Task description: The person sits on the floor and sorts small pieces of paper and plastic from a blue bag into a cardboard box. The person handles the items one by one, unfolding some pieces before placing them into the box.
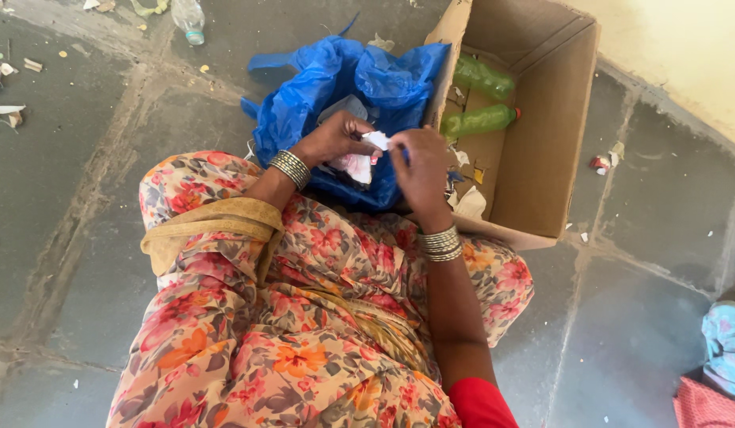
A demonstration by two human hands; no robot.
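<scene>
Head view: both hands pinched on one scrap.
Left hand (336, 136): grips small white paper scrap (376, 140).
Right hand (421, 170): grips same scrap.
Blue plastic bag (320, 79): beneath hands.
Brown cardboard box (542, 143): 3 o'clock, two green plastic bottles (478, 119) inside.

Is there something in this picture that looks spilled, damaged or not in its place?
Yes. Torn paper scraps lie scattered on the stone floor, and a clear plastic bottle lies loose there, while two green bottles lie inside the cardboard box.

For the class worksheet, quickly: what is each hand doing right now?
Left hand: closed, pinching the white paper scrap.
Right hand: closed, pinching the same scrap over the blue plastic bag.
</scene>
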